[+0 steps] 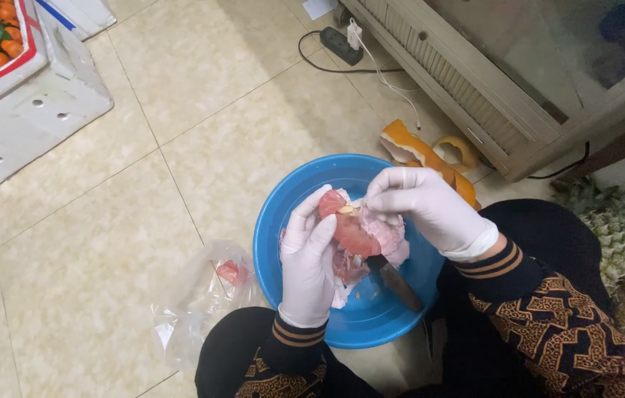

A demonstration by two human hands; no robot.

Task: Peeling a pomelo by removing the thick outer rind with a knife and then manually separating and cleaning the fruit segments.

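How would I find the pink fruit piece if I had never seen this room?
Look for the round blue basin on the tiled floor. Right above it two white-gloved hands meet: the left hand and the right hand both grip the pink fruit piece. It is the only wet, pinkish-red lump with pale skin peeling off; the knife below it in the basin is dark.

Thin white disposable gloves are worn on the left hand (307,258) and the right hand (423,205). Black sleeves are seen (each ribbed cuff banded with two tan stripes), patterned in orange-brown geometric motifs. Black trousers cover the knees.
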